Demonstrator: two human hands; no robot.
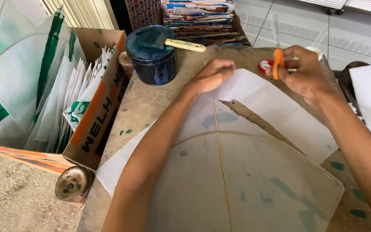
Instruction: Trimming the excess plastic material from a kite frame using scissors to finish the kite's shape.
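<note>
Translucent paper of the kite [254,180] lies flat on my worn board [151,103], already stretched over its thin bamboo spine [220,163] and the curved bow stick, so the frame looks joined to the skin. From the kite's tip, at twelve o'clock, my left hand [213,75] pinches shut on something too small for me to make out, fingertips pressed together just above the white sheet [280,116] that lies under the kite. At two o'clock my right hand [303,73] grips the orange-handled scissors [278,62], fingers closed around the loops; I cannot tell whether the blades are apart. Just beside them sits a small red-and-white spool [264,65]. At eleven o'clock stands the dark blue tin [152,53] with a brush [185,44] across its lid. Judging by this, trimming or tying at the tip is left.
</note>
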